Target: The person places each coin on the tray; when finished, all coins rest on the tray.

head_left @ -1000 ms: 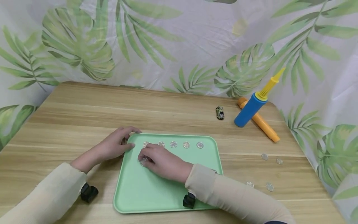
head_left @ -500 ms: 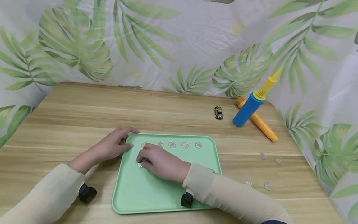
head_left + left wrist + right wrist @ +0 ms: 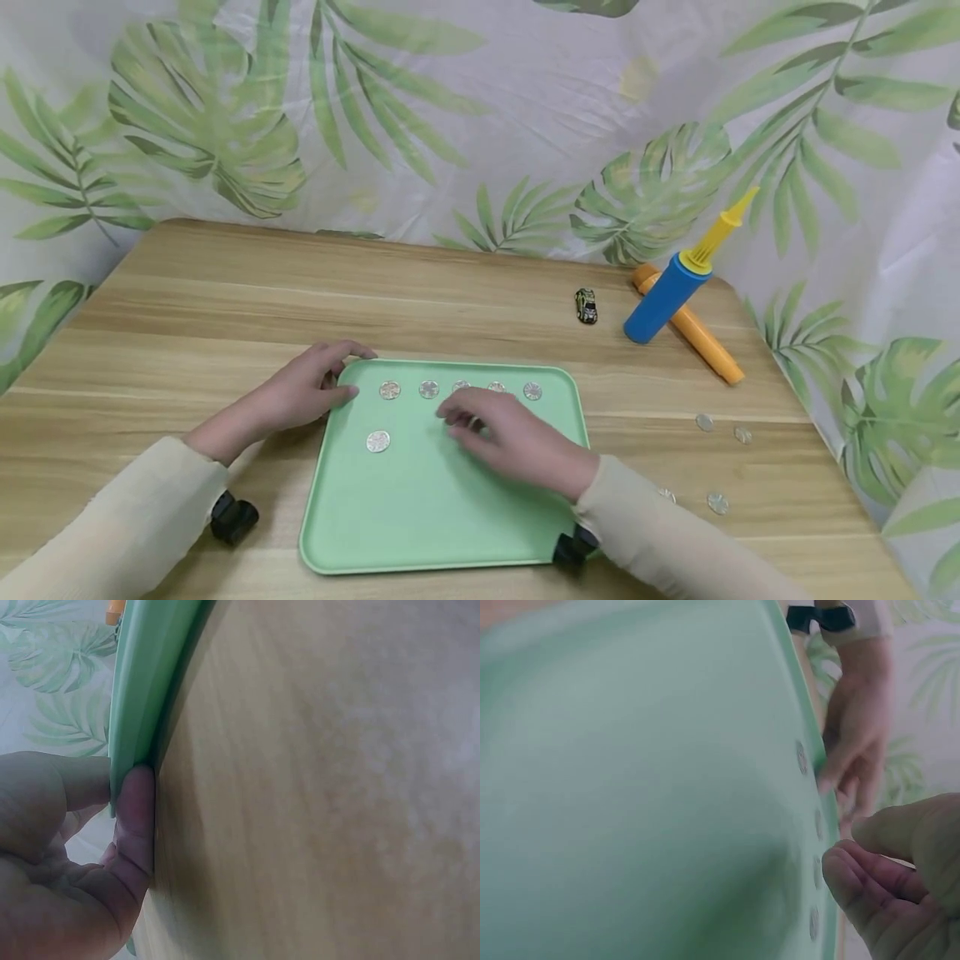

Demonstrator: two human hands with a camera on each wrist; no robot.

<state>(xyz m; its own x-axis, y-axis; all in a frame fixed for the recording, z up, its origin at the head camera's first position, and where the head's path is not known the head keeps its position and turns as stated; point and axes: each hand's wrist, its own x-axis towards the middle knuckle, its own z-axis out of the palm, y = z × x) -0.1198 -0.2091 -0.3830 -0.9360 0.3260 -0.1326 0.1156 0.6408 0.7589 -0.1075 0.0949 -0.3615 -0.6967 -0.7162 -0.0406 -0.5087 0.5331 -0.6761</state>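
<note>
A pale green tray [image 3: 420, 517] lies on the wooden table. My left hand [image 3: 303, 387] holds its far left corner; in the left wrist view, the tray's rim [image 3: 142, 682] sits between thumb and finger. Along the far side of the tray runs a row of several silver coins [image 3: 390, 390], partly covered by my right hand. One more coin [image 3: 378, 441] lies by itself below the row's left end. My right hand [image 3: 517, 437] hovers over the tray's middle, fingers loosely bent. Nothing shows between its thumb and fingers [image 3: 844, 877] in the right wrist view.
Several loose coins [image 3: 717, 503] are on the table right of the tray, one partly behind the right sleeve [image 3: 660, 525]. Farther back stand a small toy car [image 3: 587, 307] and a blue and yellow hand pump [image 3: 667, 297] leaning over an orange tube-like object [image 3: 708, 346]. A leaf-print cloth [image 3: 420, 125] hangs behind.
My right hand has let go of the coin near the tray's left side and moved right, leaving that coin flat on the tray. My left hand has stayed at the corner.
</note>
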